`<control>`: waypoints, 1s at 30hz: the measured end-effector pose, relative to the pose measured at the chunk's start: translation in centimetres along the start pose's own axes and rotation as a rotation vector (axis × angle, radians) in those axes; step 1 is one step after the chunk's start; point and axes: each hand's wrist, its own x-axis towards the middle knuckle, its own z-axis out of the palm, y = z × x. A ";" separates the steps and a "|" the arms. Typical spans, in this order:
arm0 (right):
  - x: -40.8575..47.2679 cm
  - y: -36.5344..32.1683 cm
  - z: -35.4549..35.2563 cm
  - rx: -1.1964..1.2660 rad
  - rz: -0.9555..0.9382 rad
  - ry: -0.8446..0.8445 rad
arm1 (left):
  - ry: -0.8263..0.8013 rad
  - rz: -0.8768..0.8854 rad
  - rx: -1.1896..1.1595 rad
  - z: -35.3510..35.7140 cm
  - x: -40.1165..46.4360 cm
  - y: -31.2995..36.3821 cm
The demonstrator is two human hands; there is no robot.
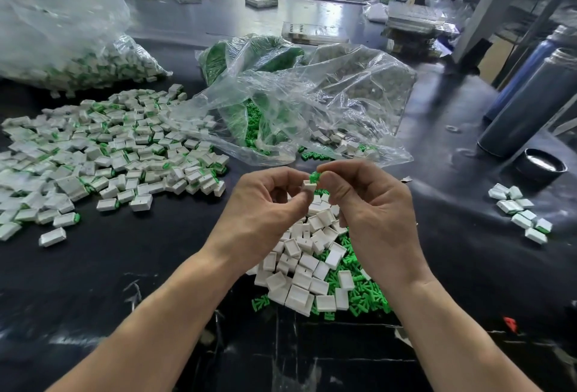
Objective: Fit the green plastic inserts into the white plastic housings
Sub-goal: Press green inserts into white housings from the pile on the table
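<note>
1. Heaped on the black table (131, 266): finished pieces (103, 154) at left, loose stock (312, 266) below the hands.
2. Left hand (262, 204) pinching a white housing (309, 186).
3. Right hand (371, 204) pinching a green insert (314, 177) just above its opening.
4. Insertion step, probably; next, align and press home.

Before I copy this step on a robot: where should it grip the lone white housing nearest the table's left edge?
Probably across the two long sides of the white housing, coming from above: it lies flat, apart from the pile, with both sides free.
</note>
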 end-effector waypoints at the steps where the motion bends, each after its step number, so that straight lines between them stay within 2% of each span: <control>1: 0.0 0.0 0.0 -0.024 -0.006 -0.005 | -0.007 -0.001 0.008 0.0 0.0 0.1; 15: 0.1 0.3 -0.3 -0.218 -0.008 -0.011 | 0.044 -0.010 -0.067 -0.2 0.3 -0.2; 18: 0.2 0.3 -0.2 -0.197 -0.005 -0.016 | 0.055 -0.005 -0.095 -0.3 0.4 -0.3; 22: 0.2 0.6 -0.4 -0.041 0.110 -0.011 | 0.043 0.004 -0.141 -0.2 0.4 -0.5; 30: -0.1 0.9 -0.2 -0.178 0.032 -0.010 | 0.103 -0.024 -0.203 0.1 0.4 -0.4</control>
